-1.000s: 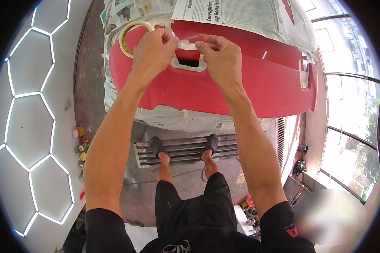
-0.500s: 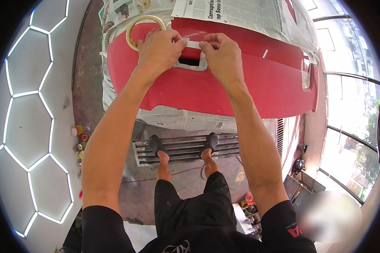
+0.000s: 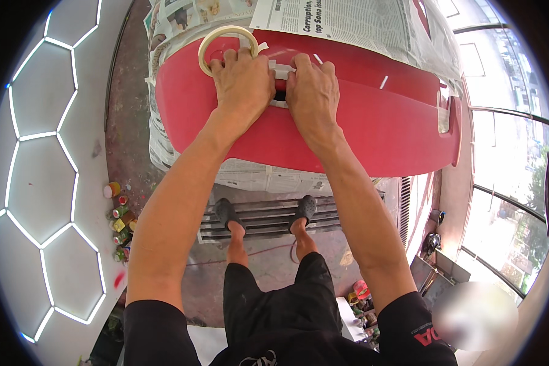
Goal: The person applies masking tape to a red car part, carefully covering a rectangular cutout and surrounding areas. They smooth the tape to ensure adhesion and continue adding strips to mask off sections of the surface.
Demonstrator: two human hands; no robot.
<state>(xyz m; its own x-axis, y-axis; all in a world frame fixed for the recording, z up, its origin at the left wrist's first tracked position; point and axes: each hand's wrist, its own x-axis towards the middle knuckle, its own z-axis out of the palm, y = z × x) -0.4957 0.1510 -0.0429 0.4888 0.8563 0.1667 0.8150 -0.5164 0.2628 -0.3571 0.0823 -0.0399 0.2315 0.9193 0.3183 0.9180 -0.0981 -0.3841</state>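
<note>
A curved red car panel [image 3: 384, 131] lies before me, with a small rectangular opening [image 3: 280, 96] edged in pale masking tape. My left hand [image 3: 244, 82] has its fingers closed on a cream masking tape roll [image 3: 202, 53], just left of the opening. A torn tape end sticks up beside its index finger. Along the opening's far edge runs a short tape strip [image 3: 283, 71]. The bent fingers of my right hand [image 3: 314, 88] press on that strip's right end. My thumbs are mostly hidden, and both hands cover the opening's sides.
Newspaper sheets [image 3: 360, 27] cover the area beyond the panel, and more newspaper [image 3: 274, 175] hangs below its near edge. My feet stand on a slatted metal platform [image 3: 262, 222]. Several jars and cans [image 3: 121, 219] line the floor by the left wall. Windows rise at the right.
Both hands have turned knuckles-up and moved closer together over the opening. The tape roll has shifted right with my left hand. The strip, earlier stretched between my fingertips, now lies along the far edge.
</note>
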